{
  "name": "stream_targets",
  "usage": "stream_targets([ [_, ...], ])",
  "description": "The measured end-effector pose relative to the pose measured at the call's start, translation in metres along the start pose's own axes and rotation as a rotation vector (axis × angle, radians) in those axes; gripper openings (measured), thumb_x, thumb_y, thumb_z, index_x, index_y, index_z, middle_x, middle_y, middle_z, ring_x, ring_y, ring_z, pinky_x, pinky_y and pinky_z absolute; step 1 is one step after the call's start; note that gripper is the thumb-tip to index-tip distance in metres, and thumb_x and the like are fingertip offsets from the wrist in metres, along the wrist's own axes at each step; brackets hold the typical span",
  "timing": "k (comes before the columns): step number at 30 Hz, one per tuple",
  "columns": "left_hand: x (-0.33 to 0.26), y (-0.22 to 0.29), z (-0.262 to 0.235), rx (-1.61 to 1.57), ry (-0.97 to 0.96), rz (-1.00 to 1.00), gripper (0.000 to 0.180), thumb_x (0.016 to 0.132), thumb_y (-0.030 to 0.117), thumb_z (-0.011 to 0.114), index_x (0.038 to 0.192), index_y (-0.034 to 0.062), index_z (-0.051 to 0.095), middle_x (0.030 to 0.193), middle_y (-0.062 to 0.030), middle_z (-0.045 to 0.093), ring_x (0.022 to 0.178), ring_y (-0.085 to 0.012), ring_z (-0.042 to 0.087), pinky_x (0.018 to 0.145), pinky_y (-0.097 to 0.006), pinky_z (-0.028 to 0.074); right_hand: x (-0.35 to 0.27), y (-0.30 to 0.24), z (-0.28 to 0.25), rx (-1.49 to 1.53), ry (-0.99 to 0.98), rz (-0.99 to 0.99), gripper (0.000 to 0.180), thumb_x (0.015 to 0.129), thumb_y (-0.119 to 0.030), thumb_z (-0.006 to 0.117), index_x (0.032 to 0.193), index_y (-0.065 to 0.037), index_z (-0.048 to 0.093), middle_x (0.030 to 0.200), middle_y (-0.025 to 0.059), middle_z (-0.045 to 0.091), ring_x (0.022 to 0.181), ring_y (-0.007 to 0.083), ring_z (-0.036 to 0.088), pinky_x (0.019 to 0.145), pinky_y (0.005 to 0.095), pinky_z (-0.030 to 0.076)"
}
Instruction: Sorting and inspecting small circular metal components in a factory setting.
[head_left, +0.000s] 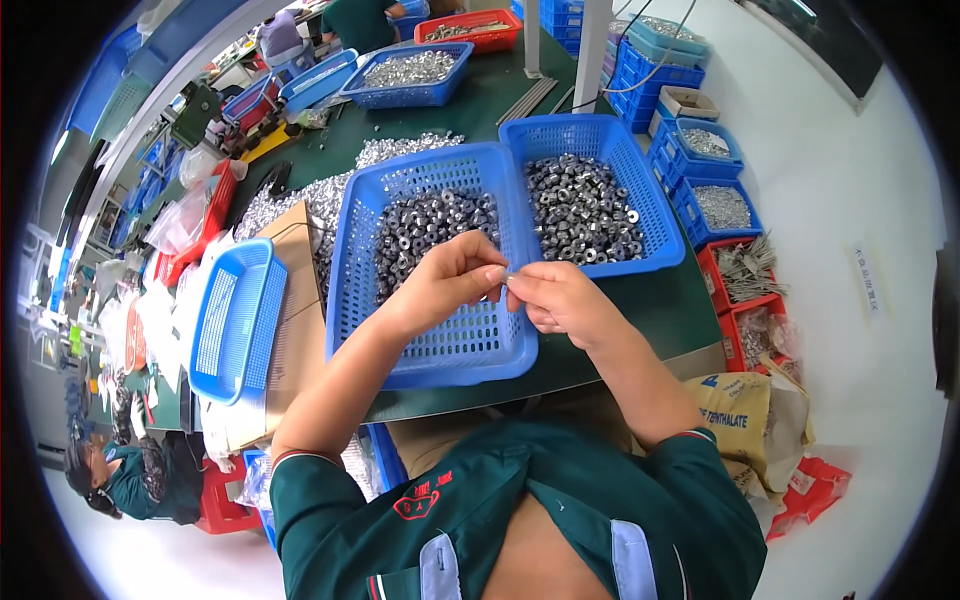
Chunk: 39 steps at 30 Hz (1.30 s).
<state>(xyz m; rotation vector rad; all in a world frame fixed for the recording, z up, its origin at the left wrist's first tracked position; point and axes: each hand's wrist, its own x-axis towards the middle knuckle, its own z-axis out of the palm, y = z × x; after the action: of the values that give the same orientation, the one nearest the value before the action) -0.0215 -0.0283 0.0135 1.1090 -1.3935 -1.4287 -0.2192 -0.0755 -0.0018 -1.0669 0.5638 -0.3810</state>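
Left hand: the bare left hand (450, 280) bent inward above the near half of the left basket, its thumb and forefinger drawn together.
Right hand: the bare right hand (568, 300) met it fingertip to fingertip, near that basket's right rim.
Grip: both were pinched; whether they held a small part could not be told, the contact being too small to read.
Left basket: a blue, perforated plastic basket (450, 372) held dark grey, ring-shaped metal pieces (430, 220), heaped toward its far end.
Right basket: a 2nd blue, perforated plastic basket (655, 190) adjoined it, holding similar metal pieces.
Tabletop: the dark green tabletop (660, 312) carried both baskets, with a loose pile of small silvery parts (395, 150) beyond the left basket.
Left side: a narrow, light blue plastic basket (203, 335) rested beside brown cardboard (293, 325).
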Motion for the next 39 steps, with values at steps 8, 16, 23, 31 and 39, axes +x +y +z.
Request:
stream_targets([
  [8, 0.079, 0.028, 0.022, 0.472, -0.012, 0.125, 0.015, 0.089, 0.012, 0.059, 0.096, -0.0003, 0.054, 0.082, -0.0019, 0.057, 0.078, -0.0102, 0.055, 0.070, -0.026, 0.046, -0.035, 0.070, -0.046, -1.054, 0.705, -0.580, 0.021, 0.087, -0.024, 0.062, 0.076, -0.007, 0.060, 0.062, 0.0145, 0.058, 0.055, 0.0331, 0.058, 0.049, 0.0409, 0.043],
  [16, 0.234, -0.022, 0.040, 1.065, 0.000, 0.274, 0.021, 0.082, 0.016, 0.060, 0.101, 0.0066, 0.057, 0.088, -0.0159, 0.063, 0.086, -0.0374, 0.061, 0.074, -0.044, 0.048, -0.045, 0.108, -0.085, -1.365, 0.784, -0.689, 0.021, 0.086, -0.023, 0.060, 0.071, -0.009, 0.054, 0.062, 0.0093, 0.057, 0.057, 0.0300, 0.057, 0.052, 0.0424, 0.044],
  [23, 0.315, -0.056, 0.040, 1.324, 0.054, 0.355, 0.018, 0.081, 0.013, 0.058, 0.099, 0.0100, 0.058, 0.091, -0.0153, 0.063, 0.091, -0.0361, 0.061, 0.076, -0.045, 0.048, -0.048, 0.107, -0.085, -1.300, 0.816, -0.616, 0.021, 0.086, -0.023, 0.060, 0.072, -0.008, 0.053, 0.062, 0.0098, 0.056, 0.057, 0.0313, 0.057, 0.052, 0.0422, 0.044],
  [31, 0.313, -0.058, 0.019, 1.379, 0.025, 0.260, 0.020, 0.080, 0.018, 0.060, 0.098, 0.0149, 0.068, 0.101, -0.0135, 0.063, 0.098, -0.0330, 0.060, 0.083, -0.044, 0.049, -0.046, 0.105, -0.087, -1.276, 0.780, -0.612, 0.021, 0.085, -0.023, 0.061, 0.072, -0.009, 0.053, 0.063, 0.0095, 0.057, 0.057, 0.0310, 0.057, 0.052, 0.0419, 0.045],
  [39, 0.140, 0.023, -0.022, 1.076, 0.209, 0.415, 0.016, 0.083, 0.012, 0.064, 0.098, 0.0059, 0.065, 0.092, -0.0114, 0.063, 0.082, -0.0233, 0.064, 0.072, -0.032, 0.051, -0.050, 0.101, -0.086, -1.364, 0.770, -0.604, 0.020, 0.086, -0.021, 0.060, 0.071, -0.008, 0.054, 0.063, 0.0113, 0.056, 0.058, 0.0324, 0.056, 0.052, 0.0435, 0.043],
])
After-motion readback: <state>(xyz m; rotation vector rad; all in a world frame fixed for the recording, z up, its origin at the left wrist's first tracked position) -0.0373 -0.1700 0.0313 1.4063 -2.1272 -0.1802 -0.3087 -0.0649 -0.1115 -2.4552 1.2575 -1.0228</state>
